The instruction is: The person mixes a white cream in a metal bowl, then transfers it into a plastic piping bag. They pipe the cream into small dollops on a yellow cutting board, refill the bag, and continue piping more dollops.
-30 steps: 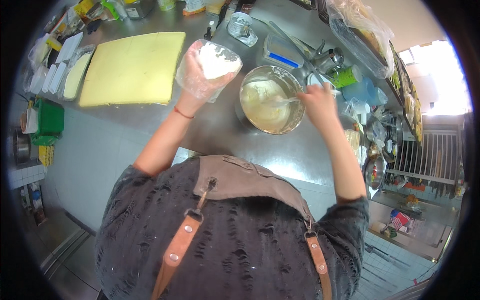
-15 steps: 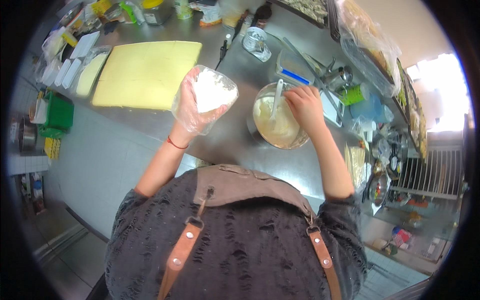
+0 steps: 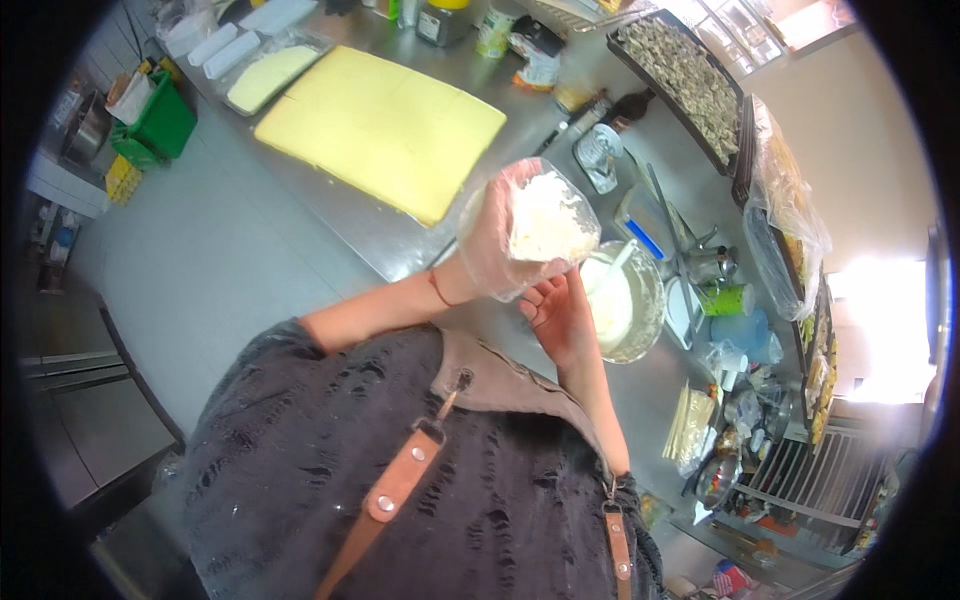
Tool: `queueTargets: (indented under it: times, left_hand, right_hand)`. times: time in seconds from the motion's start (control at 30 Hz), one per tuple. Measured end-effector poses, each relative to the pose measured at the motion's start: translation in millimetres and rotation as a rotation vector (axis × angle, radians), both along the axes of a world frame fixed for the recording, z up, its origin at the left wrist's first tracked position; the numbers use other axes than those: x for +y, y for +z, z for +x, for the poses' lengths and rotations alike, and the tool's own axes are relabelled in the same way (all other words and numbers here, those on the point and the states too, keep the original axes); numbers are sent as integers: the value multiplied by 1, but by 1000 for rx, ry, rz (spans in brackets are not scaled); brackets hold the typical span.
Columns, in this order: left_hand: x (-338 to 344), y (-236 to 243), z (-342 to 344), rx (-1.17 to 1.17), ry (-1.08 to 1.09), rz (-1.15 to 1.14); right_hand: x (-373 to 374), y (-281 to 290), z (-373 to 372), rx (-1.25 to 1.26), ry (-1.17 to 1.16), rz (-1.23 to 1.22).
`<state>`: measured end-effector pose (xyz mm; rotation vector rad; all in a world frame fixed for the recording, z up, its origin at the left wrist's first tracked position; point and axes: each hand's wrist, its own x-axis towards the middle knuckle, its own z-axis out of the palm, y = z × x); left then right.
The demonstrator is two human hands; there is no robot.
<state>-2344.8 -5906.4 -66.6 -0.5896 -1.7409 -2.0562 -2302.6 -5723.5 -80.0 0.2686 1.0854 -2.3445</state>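
Note:
My left hand [image 3: 490, 235] is closed around a clear plastic bag, its film folded back over the fingers and reaching toward the wrist. White cream [image 3: 550, 222] fills the bag's wide mouth. Just below the bag, my right hand [image 3: 560, 318] is palm up with its fingers loosely curled and nothing visible in them; its thumb comes close to the bag, and I cannot tell whether it touches. Beside that hand stands a metal mixing bowl [image 3: 650, 315] with pale cream. A white-handled spatula [image 3: 625, 255] leans in it.
A large yellow sheet cake [image 3: 385, 125] lies on the steel table [image 3: 345, 215], left of my hands. Farther right are a blue-edged plastic container [image 3: 645, 225] and a white scale [image 3: 682, 310]. A dark tray [image 3: 680, 90] stands beyond. A green bin [image 3: 165, 120] is at far left.
My right hand has left the bowl and moved left, under the bag. The spatula handle now leans right. The whole view has turned and shifted.

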Motion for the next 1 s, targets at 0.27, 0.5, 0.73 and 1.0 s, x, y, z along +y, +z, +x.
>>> queueTargets:
  times: [0.27, 0.5, 0.73, 1.0]
  left_hand:
    - [-66, 0, 0, -44, 6, -62]
    - [-145, 38, 45, -124, -253, -331]
    - [-177, 37, 87, -661, -92, 42]
    - [-297, 34, 56, -614, -173, 185]
  right_hand:
    - [-48, 34, -12, -115, -181, -121]
    - [-85, 108, -59, 529, 54, -164]
    - [-131, 114, -21, 569, -132, -106]
    - [-205, 102, -29, 545, -243, -124]
